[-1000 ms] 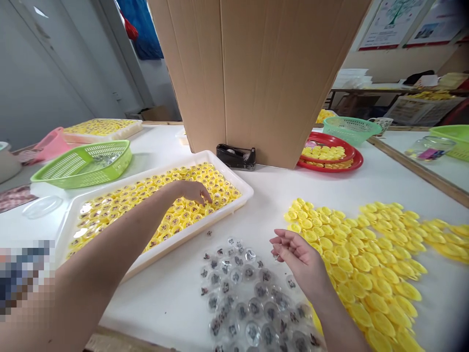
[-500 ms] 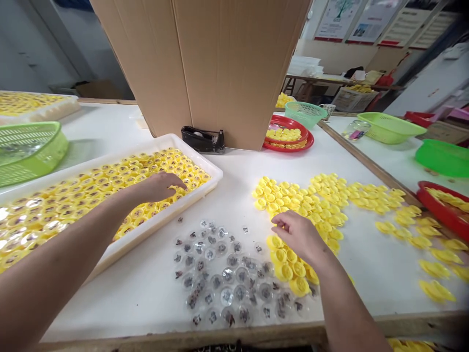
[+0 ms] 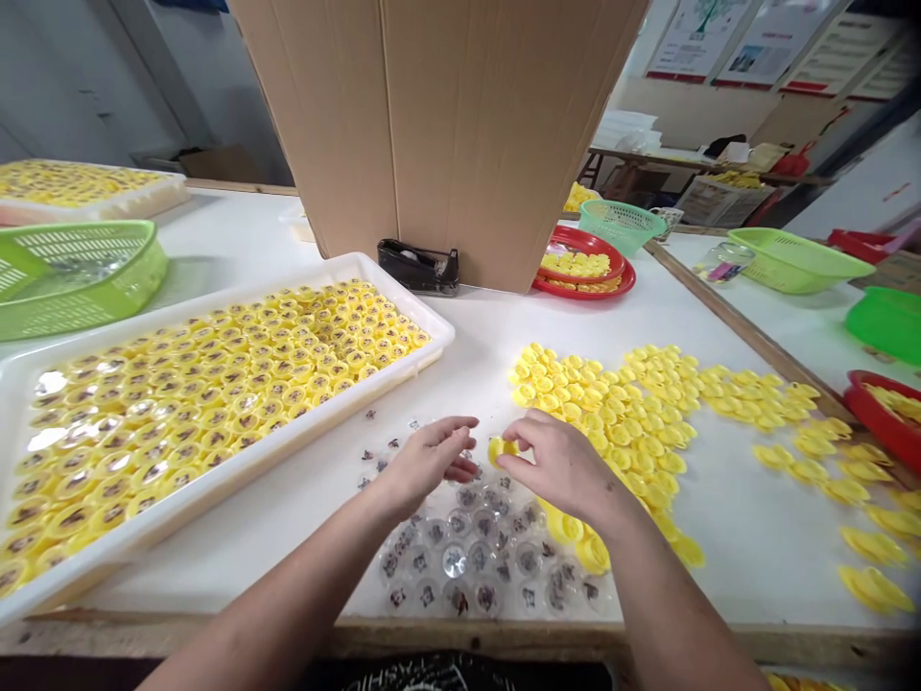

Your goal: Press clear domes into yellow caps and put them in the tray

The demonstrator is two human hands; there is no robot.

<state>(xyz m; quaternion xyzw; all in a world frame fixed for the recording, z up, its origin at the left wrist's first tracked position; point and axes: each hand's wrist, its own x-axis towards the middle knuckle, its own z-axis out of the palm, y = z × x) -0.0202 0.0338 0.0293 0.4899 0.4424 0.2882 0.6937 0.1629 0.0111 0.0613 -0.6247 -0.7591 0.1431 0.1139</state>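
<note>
My right hand [image 3: 557,461] pinches a yellow cap [image 3: 502,449] between thumb and fingers, over the middle of the white table. Facing it from the left, my left hand [image 3: 436,456] has its fingers apart and nothing visible in it. Beneath both hands lie clear round domes [image 3: 455,559] with small dark printed figures. A spread of loose yellow caps [image 3: 625,422] extends to the right of my right hand. On the left, a long white tray [image 3: 424,357] holds rows of yellow caps with printed clear centres.
A black tape dispenser [image 3: 418,267] stands before a tall cardboard sheet [image 3: 446,134]. Red plates [image 3: 625,278] and a mint basket [image 3: 623,226] are behind the loose caps. A green basket [image 3: 136,278] sits at left. A wooden strip [image 3: 748,336] crosses the right side.
My left hand has left the tray and come right, beside my right hand. My right hand has moved slightly left and now holds a yellow cap. The view has shifted a little.
</note>
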